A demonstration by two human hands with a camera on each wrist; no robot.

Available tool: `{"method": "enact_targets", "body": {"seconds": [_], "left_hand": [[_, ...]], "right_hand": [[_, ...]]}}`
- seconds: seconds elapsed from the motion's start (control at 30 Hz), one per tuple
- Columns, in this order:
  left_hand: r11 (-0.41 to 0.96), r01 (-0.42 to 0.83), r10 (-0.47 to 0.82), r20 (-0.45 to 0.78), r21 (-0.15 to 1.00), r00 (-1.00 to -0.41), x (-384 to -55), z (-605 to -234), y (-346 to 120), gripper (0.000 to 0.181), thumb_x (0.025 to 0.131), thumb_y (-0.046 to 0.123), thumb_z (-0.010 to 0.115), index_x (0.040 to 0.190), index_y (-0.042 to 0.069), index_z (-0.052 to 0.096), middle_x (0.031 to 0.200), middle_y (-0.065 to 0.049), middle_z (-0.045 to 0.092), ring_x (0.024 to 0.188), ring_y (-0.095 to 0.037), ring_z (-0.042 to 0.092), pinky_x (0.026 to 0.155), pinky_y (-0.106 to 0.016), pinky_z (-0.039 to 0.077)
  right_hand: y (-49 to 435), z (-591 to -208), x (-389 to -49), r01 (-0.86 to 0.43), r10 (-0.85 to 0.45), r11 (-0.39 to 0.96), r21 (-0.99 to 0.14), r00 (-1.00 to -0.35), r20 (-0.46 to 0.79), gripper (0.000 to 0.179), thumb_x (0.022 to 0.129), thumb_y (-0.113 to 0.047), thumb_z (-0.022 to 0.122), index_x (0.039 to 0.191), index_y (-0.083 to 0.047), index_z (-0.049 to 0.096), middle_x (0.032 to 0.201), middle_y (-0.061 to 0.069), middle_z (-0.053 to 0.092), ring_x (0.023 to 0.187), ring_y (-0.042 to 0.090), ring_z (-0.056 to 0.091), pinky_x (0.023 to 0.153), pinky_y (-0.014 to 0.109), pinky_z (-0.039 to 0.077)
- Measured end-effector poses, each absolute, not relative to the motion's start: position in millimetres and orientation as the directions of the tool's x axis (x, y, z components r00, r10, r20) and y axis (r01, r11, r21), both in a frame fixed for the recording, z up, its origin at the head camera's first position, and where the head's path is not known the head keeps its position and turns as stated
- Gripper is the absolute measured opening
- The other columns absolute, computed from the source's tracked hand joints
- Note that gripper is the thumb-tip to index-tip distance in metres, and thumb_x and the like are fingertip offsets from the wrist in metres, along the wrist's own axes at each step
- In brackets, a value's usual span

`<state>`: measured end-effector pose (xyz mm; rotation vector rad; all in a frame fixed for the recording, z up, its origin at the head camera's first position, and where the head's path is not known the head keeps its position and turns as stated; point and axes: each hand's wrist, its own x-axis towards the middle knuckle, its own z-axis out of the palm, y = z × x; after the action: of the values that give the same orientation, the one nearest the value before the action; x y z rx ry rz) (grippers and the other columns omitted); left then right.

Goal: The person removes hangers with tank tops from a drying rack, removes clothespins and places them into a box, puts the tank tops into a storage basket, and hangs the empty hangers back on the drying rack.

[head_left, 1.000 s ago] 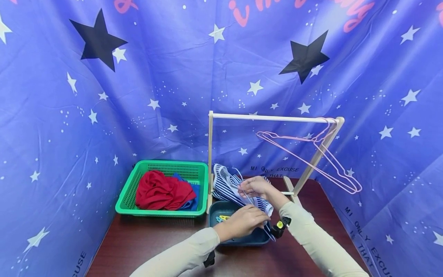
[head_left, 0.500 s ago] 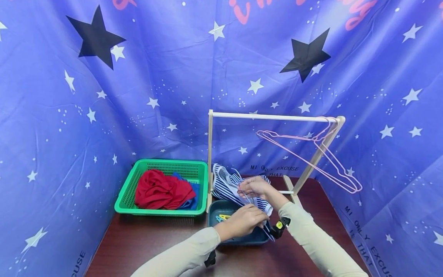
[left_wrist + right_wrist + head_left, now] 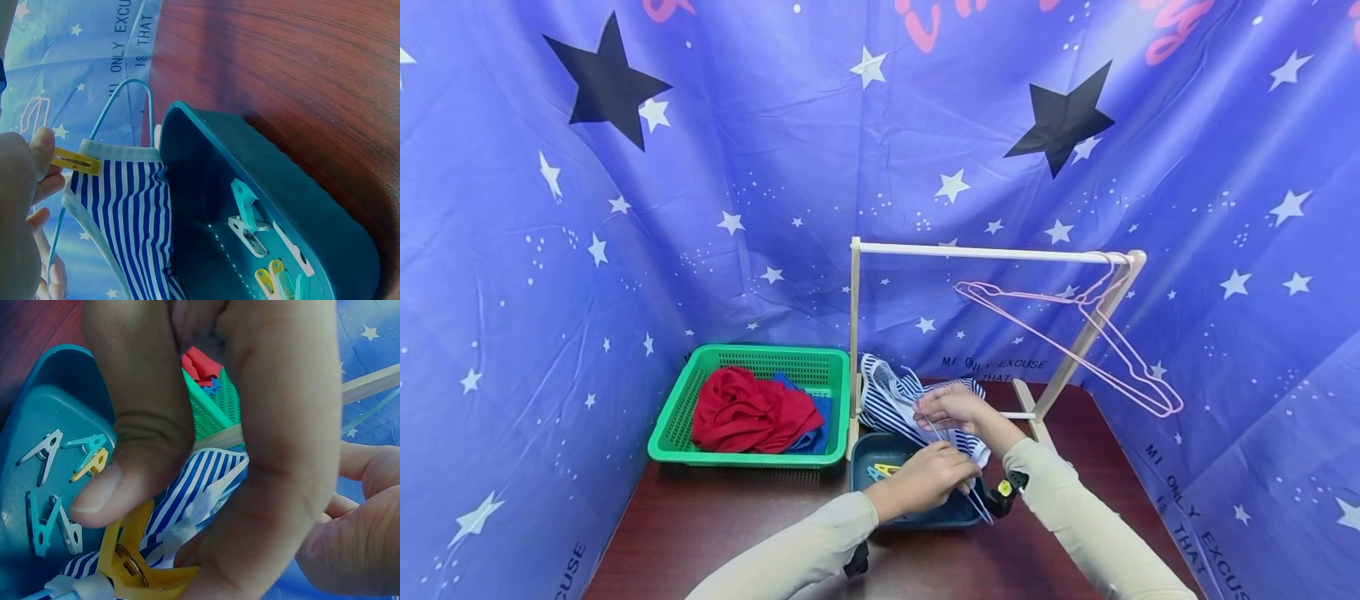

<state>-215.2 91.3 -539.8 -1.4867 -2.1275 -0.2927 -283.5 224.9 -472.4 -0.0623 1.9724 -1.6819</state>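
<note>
My left hand (image 3: 928, 479) pinches a yellow clothespin (image 3: 76, 161) between thumb and finger, at the white-trimmed edge of a blue-and-white striped garment (image 3: 131, 194). In the right wrist view the pin's two handles stand apart in a V. A thin pale-blue wire hanger (image 3: 119, 89) runs along the garment, its rounded end sticking out past the trim. Farther back, my right hand (image 3: 955, 406) holds this hanger with curled fingers. The striped cloth hangs over the edge of a dark teal tray (image 3: 269, 162); its far part lies bunched behind the hands.
Loose clothespins (image 3: 247, 206) in teal, white and yellow lie in the tray. Left stands a green basket (image 3: 662, 442) with a red cloth (image 3: 752, 412) and a blue cloth (image 3: 822, 425). Pink hangers (image 3: 1037, 337) hang at the right end of a wooden rack (image 3: 985, 252).
Both hands keep nearly the same place and grip. The hanger's near end has shifted slightly to the left.
</note>
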Motion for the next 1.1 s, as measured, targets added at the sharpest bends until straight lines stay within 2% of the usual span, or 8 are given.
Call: {"method": "enact_targets", "body": {"seconds": [0.07, 0.23, 0.57, 0.9, 1.1], "left_hand": [[0.376, 0.919, 0.809, 0.525, -0.116, -0.265, -215, -540, 91, 0.013, 0.097, 0.021, 0.069, 0.109, 0.019, 0.073, 0.104, 0.012, 0.074, 0.104, -0.001, 0.067, 0.100, -0.021, 0.047], [0.386, 0.916, 0.813, 0.509, -0.110, -0.282, -214, -540, 90, 0.014, 0.099, 0.019, 0.066, 0.111, 0.019, 0.073, 0.106, 0.013, 0.074, 0.105, -0.001, 0.066, 0.101, -0.021, 0.046], [0.390, 0.914, 0.808, 0.517, -0.111, -0.282, -214, -542, 90, 0.015, 0.097, 0.017, 0.068, 0.111, 0.018, 0.073, 0.105, 0.012, 0.075, 0.104, -0.002, 0.067, 0.099, -0.022, 0.047], [0.391, 0.916, 0.799, 0.528, -0.094, -0.287, -214, -543, 90, 0.014, 0.095, 0.015, 0.070, 0.109, 0.017, 0.074, 0.103, 0.011, 0.075, 0.101, -0.004, 0.068, 0.097, -0.022, 0.048], [0.396, 0.914, 0.793, 0.535, -0.088, -0.292, -215, -545, 90, 0.013, 0.095, 0.015, 0.071, 0.108, 0.017, 0.074, 0.101, 0.010, 0.075, 0.100, -0.004, 0.068, 0.097, -0.022, 0.048]], "right_hand": [[225, -473, -283, 0.297, -0.385, 0.219, -0.930, -0.849, -0.362, 0.007, 0.093, -0.002, 0.068, 0.097, 0.000, 0.073, 0.087, 0.004, 0.077, 0.079, 0.012, 0.074, 0.079, 0.031, 0.062], [223, -477, -285, 0.319, -0.336, 0.246, -0.915, -0.858, -0.390, 0.012, 0.094, 0.000, 0.064, 0.103, 0.004, 0.071, 0.089, 0.005, 0.077, 0.079, 0.013, 0.074, 0.082, 0.033, 0.062], [220, -479, -284, 0.328, -0.308, 0.270, -0.905, -0.861, -0.405, 0.012, 0.095, -0.001, 0.064, 0.103, 0.004, 0.071, 0.089, 0.005, 0.077, 0.078, 0.013, 0.074, 0.077, 0.030, 0.062], [221, -483, -286, 0.317, -0.313, 0.285, -0.904, -0.861, -0.401, 0.021, 0.096, -0.002, 0.063, 0.112, 0.011, 0.068, 0.095, 0.009, 0.078, 0.083, 0.016, 0.075, 0.080, 0.032, 0.062], [221, -482, -286, 0.315, -0.311, 0.287, -0.905, -0.863, -0.399, 0.022, 0.096, -0.003, 0.064, 0.112, 0.011, 0.068, 0.097, 0.012, 0.078, 0.084, 0.017, 0.075, 0.080, 0.033, 0.062]]}}
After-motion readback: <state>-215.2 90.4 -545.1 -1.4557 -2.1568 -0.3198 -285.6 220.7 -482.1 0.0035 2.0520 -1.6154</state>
